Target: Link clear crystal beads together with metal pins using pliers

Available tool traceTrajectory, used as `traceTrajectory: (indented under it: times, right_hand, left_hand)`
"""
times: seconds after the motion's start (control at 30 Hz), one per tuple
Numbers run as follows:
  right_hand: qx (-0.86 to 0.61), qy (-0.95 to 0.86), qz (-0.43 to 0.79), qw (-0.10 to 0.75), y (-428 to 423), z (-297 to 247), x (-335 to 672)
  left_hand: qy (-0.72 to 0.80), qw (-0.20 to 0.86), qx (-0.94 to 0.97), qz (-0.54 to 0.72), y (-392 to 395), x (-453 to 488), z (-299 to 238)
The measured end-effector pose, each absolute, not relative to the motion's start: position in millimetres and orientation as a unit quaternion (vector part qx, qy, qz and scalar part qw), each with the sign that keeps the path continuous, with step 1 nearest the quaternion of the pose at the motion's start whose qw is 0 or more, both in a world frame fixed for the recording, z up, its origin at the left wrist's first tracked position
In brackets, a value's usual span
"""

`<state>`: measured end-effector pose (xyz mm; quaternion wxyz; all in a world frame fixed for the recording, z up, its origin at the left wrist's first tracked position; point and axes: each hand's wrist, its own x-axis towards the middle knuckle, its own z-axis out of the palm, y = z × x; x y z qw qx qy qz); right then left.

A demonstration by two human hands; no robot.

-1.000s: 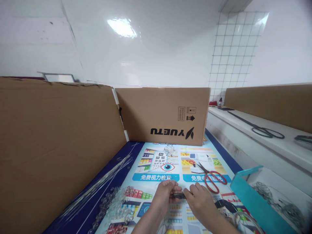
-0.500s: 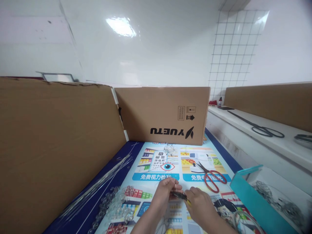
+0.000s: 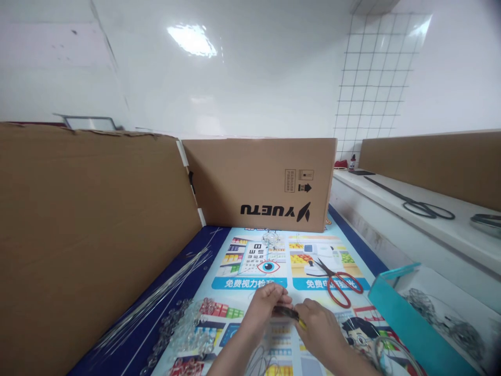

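Observation:
My right hand [image 3: 316, 326] is closed around pliers [image 3: 287, 313] with dark jaws and yellow handles. The jaws point left and reach the fingertips of my left hand [image 3: 268, 305]. That hand is pinched on a thin wire, which is barely visible between the fingers. Below my hands, loose loops of thin wire [image 3: 261, 361] lie on the printed table cover. To the left are many clear beads [image 3: 191, 331], and beyond them a bundle of straight wires [image 3: 156, 297]. Red-handled scissors [image 3: 338, 282] rest open, ahead and to the right of my right hand.
A teal box [image 3: 420, 318] with coiled wire inside stands at the right. Near it lies a coil of thicker wire or tubing [image 3: 395, 350]. Cardboard panels [image 3: 258, 177] rise at the back and left. Large black scissors [image 3: 422, 206] lie on the white ledge [image 3: 462, 230].
The pliers' jaws have turned slightly at my left fingertips. Both hands stay almost in place, and the view has shifted a little.

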<state>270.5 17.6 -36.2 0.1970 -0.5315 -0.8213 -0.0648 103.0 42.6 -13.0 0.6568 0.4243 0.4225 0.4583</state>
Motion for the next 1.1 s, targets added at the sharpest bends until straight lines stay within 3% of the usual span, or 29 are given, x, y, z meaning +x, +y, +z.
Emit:
traceTrajectory:
  times: [0.33, 0.77, 1.1]
  right_hand:
    - [-0.454, -0.833, -0.1, 0.3, 31, -41, 287]
    - [-0.442, -0.845, -0.097, 0.284, 35, -43, 290]
    - [-0.451, -0.861, -0.072, 0.222, 36, -41, 292]
  left_hand:
    - [0.448, 0.631, 0.382, 0.505, 50, 88, -5]
    - [0.463, 0.636, 0.421, 0.451, 48, 91, -13]
    - [0.456, 0.648, 0.465, 0.396, 50, 88, -14]
